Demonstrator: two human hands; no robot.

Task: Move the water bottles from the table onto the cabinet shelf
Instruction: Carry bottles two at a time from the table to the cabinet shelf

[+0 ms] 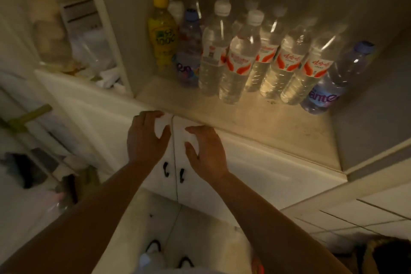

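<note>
Both the left hand (145, 138) and right hand (206, 149) hang empty, fingers loosely spread, just below the cabinet shelf (244, 122) edge. The water bottles (240, 58) stand upright on that shelf, beyond the fingertips; the right hand is nearer.

Both empty hands, left hand (145, 137) and right hand (206, 151), hover below the bottle-filled shelf (278, 122).

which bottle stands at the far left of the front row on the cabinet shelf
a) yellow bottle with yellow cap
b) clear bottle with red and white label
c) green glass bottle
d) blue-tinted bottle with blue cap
a: the yellow plastic bottle with a yellow cap stands leftmost on the pale cabinet shelf, beside the cabinet's side wall, with a blue-capped bottle just right of it.
</note>
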